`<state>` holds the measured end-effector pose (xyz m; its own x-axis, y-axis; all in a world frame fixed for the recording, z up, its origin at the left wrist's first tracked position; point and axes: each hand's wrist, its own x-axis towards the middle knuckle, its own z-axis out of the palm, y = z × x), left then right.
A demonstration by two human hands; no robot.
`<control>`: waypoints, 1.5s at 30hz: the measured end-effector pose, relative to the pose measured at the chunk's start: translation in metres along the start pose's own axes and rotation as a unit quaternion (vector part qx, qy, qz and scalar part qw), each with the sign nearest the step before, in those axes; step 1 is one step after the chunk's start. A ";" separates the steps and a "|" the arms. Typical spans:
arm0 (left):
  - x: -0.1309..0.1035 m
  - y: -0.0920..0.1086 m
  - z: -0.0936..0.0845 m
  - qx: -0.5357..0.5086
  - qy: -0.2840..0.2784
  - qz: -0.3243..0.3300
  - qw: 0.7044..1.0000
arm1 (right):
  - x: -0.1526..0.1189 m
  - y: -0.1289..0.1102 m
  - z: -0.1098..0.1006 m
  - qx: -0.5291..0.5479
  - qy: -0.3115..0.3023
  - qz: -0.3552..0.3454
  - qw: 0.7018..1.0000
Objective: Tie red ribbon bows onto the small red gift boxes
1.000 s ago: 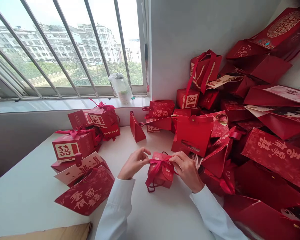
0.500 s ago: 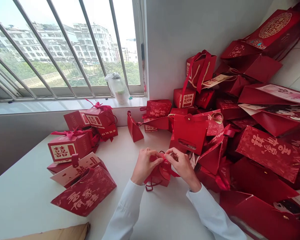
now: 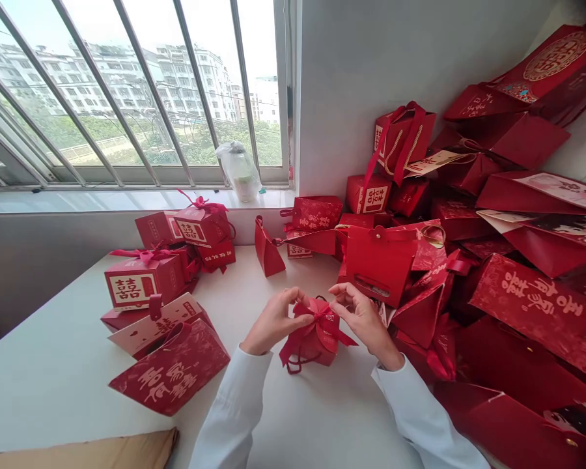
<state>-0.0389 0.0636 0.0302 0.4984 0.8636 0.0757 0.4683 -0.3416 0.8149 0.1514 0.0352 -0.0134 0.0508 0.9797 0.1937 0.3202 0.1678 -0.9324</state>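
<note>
A small red gift box (image 3: 325, 350) stands on the white table in front of me, with a dark red cord handle (image 3: 295, 366) hanging at its near side. Across its top lies a red ribbon (image 3: 318, 312) knotted into a bow, its tails spreading left and right. My left hand (image 3: 277, 320) pinches the left loop of the bow between thumb and fingers. On the other side, my right hand (image 3: 364, 320) has thumb and fingertips closed at the right loop. Both forearms, in pale sleeves, reach in from below.
Finished-looking red boxes with ribbons (image 3: 144, 283) and a folded bag (image 3: 176, 371) sit on the left. Red gift bags (image 3: 532, 293) pile high on the right. A plastic-wrapped cup (image 3: 243, 176) stands on the windowsill. Brown cardboard (image 3: 92, 451) lies at the lower left.
My hands have moved apart from over the knot, the left one leftward and the right one slightly right. The bow and the ribbon tails now show between them.
</note>
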 end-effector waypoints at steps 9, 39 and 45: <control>0.007 0.006 0.030 0.093 0.051 -0.040 0.994 | 0.000 0.000 0.003 0.013 -0.026 0.014 0.999; 0.003 -0.011 0.010 -0.113 0.082 -0.102 0.985 | -0.003 -0.001 0.009 0.065 -0.017 0.046 0.997; -0.006 0.017 0.012 0.103 0.146 -0.008 0.984 | -0.002 -0.001 0.008 0.057 -0.016 0.060 0.996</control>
<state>-0.0248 0.0482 0.0362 0.2732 0.9288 0.2504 0.6277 -0.3694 0.6852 0.1434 0.0335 -0.0153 0.0518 0.9962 0.0703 0.2037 0.0583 -0.9773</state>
